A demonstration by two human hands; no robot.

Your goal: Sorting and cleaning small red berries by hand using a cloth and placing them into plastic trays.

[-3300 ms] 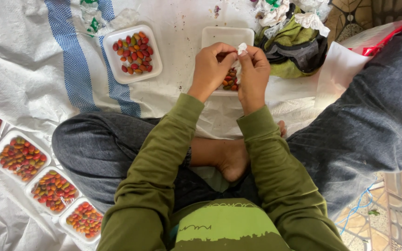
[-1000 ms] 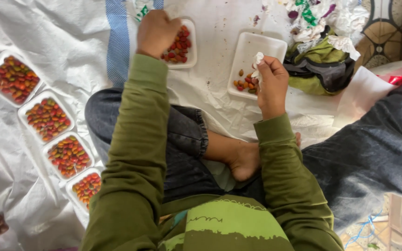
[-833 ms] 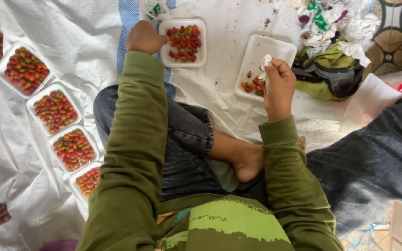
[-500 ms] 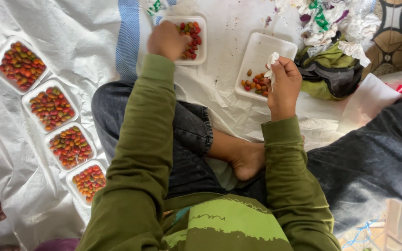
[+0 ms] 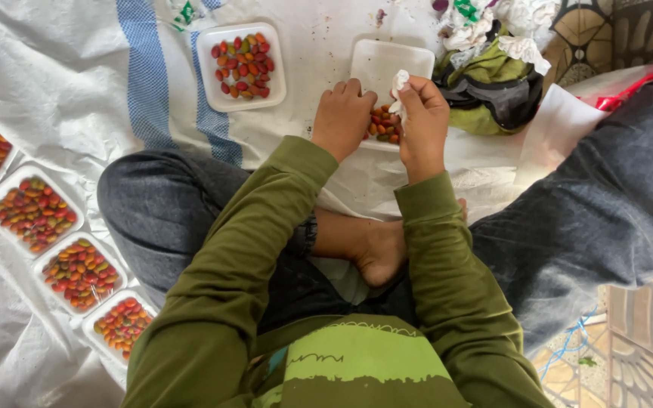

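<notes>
My left hand [image 5: 341,113] rests knuckles-up at the near edge of a white tray [image 5: 391,60], its curled fingertips down among a few red and orange fruits [image 5: 382,125]. What the fingers hold is hidden. My right hand [image 5: 422,121] is just to the right, pinching a crumpled white cloth [image 5: 400,83] above the same fruits. The two hands almost touch. A second white tray [image 5: 277,75], to the left, holds a layer of red, orange and green fruits [image 5: 241,64].
Several filled fruit trays [image 5: 35,214] line the left edge of the white plastic sheet [image 5: 77,91]. A heap of green and white cloth [image 5: 493,75] lies right of the hands. My crossed legs and bare foot [image 5: 376,253] fill the middle.
My left hand has left the fruit-filled left tray and swung right to the near tray, beside my right hand. The right hand still grips the white cloth.
</notes>
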